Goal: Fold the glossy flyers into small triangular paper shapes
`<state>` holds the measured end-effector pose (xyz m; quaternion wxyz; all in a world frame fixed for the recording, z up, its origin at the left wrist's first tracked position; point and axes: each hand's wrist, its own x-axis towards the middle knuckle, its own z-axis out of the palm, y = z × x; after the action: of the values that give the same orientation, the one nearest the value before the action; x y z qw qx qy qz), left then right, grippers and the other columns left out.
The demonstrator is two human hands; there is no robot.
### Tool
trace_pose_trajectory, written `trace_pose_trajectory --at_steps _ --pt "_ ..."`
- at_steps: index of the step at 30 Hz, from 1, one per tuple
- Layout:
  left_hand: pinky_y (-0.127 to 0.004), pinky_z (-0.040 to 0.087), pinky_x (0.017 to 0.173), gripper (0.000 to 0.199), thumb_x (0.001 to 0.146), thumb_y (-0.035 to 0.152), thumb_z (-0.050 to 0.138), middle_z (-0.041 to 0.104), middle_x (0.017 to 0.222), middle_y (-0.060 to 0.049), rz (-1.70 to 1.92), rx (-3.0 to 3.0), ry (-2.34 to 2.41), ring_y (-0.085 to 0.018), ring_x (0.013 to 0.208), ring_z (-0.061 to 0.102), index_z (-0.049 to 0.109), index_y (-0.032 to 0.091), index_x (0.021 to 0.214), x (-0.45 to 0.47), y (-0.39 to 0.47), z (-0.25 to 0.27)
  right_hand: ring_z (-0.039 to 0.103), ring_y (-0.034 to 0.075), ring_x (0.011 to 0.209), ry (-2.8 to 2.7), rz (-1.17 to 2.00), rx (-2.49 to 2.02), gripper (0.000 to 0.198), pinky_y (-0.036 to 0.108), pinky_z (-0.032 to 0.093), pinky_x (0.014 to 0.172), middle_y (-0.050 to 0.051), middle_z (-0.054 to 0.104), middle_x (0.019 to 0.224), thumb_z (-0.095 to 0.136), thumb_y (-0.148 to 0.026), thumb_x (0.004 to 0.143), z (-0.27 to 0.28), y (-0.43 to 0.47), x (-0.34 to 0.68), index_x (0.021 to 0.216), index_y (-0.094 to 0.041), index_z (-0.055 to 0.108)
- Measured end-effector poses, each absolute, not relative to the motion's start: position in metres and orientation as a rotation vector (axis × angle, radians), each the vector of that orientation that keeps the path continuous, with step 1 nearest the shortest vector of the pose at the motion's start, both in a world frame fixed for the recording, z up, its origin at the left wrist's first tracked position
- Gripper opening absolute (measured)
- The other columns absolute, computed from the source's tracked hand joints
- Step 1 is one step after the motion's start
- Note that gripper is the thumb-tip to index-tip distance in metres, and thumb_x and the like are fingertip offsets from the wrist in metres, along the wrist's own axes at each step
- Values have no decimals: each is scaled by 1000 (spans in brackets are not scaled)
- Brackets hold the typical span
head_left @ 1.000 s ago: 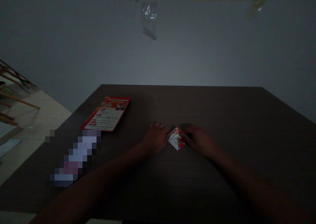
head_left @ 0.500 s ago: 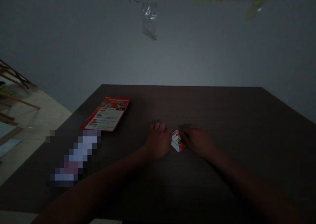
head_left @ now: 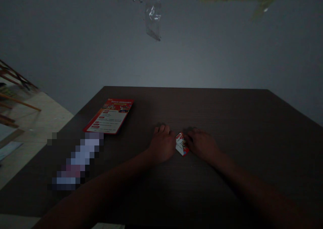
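Observation:
A small piece of folded paper, red and white with print, lies on the dark table between my hands. My left hand rests at its left side, fingers curled and the thumb side against its edge. From the right, my right hand holds the opposite edge with bent fingers, covering part of the red area. Dim light hides where exactly the fingertips press.
To the left lies a stack of red and white printed leaflets. A pixelated, blurred-out patch sits nearer me. A clear plastic bag hangs on the wall behind. Wooden chair legs stand on the floor at far left.
Both hands stay almost where they were around the folded paper. The right fingers have shifted very slightly left over it.

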<state>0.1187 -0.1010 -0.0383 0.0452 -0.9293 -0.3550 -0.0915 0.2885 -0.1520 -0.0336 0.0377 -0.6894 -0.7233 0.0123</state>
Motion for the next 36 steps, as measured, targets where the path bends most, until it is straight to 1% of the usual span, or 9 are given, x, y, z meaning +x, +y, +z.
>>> trace_pose_trajectory --at_steps 4,7,13,17,20,23,28,36 --pt "-43 37 75 24 86 27 42 54 92 -13 -249 -2837 -1075 -26 90 47 61 13 83 119 -101 -36 60 21 79 -2224 -1 -2128 36 31 42 68 10 64 87 31 -36 93 -35 -151 287 88 -19 63" --pt "-43 37 75 23 85 26 43 55 94 -14 -223 -2858 -1066 -27 91 46 61 12 84 119 -101 -35 60 20 78 -2235 17 -2144 36 31 41 69 10 64 87 31 -35 94 -35 -150 285 88 -18 62" --pt "-42 34 79 25 85 29 43 54 97 -14 -184 -2851 -1129 -27 95 45 62 13 86 121 -103 -31 60 22 85 -2204 62 -2252 40 31 41 71 11 64 93 29 -37 94 -30 -152 281 90 -16 62" --pt "-42 33 80 26 85 30 43 55 97 -14 -153 -2858 -1149 -27 96 44 64 13 86 122 -103 -29 60 22 87 -2214 27 -2236 42 32 41 74 11 64 96 26 -38 95 -29 -152 279 94 -17 62" --pt "-42 32 80 28 86 31 42 55 97 -14 -168 -2853 -1163 -27 97 44 64 14 85 122 -102 -30 60 23 87 -2206 7 -2261 41 33 41 73 11 64 96 27 -37 94 -31 -152 278 92 -17 63" --pt "-41 32 80 34 88 35 37 55 98 -14 -197 -2847 -1175 -26 96 45 64 14 85 122 -102 -30 60 23 85 -2179 11 -2294 42 33 41 71 11 65 93 27 -38 94 -32 -152 277 89 -17 63" --pt "-42 32 81 49 90 49 29 55 96 -14 -226 -2861 -1218 -26 95 45 65 14 88 122 -102 -30 61 23 84 -2183 -25 -2267 42 33 41 69 10 65 90 26 -38 94 -32 -152 276 87 -18 62" --pt "-41 33 80 51 85 57 33 55 95 -12 -166 -2916 -1214 -27 97 45 64 16 89 120 -96 -30 62 24 81 -2184 -79 -2244 40 32 41 65 10 66 86 29 -37 94 -32 -153 277 84 -17 63"
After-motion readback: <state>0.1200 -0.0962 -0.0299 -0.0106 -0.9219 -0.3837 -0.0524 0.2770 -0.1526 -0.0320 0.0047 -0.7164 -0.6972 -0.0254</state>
